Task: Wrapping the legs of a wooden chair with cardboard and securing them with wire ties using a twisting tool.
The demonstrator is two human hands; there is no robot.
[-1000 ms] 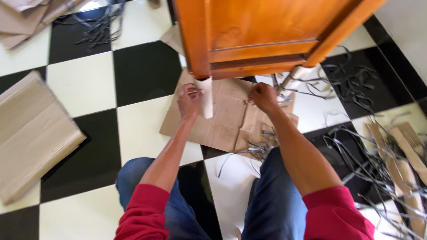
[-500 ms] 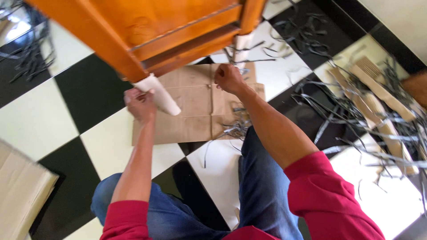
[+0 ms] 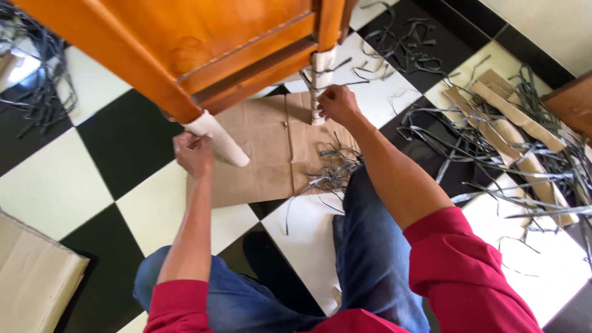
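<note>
An orange-brown wooden furniture piece [image 3: 185, 43] stands over a flat brown cardboard sheet [image 3: 265, 154]. Its two near legs are wrapped in white padding. My left hand [image 3: 194, 154] is curled on the lower side of the left leg's white wrap [image 3: 219, 143]. My right hand [image 3: 338, 105] is closed against the right leg's white wrap [image 3: 322, 71], which has thin grey straps around it. Whether the fingers pinch a strap or the wrap itself is hidden. My knees in blue jeans are just below the cardboard.
Tangles of grey plastic strapping [image 3: 487, 142] cover the black-and-white tiled floor to the right, among long cardboard strips [image 3: 524, 139]. More straps [image 3: 34, 86] lie far left. Folded cardboard [image 3: 34, 277] sits bottom left. A brown wooden edge [image 3: 570, 102] shows at right.
My right hand has moved from the middle of the cardboard sheet up to the right leg's wrap. My left hand stays at the left leg. The view has swung right.
</note>
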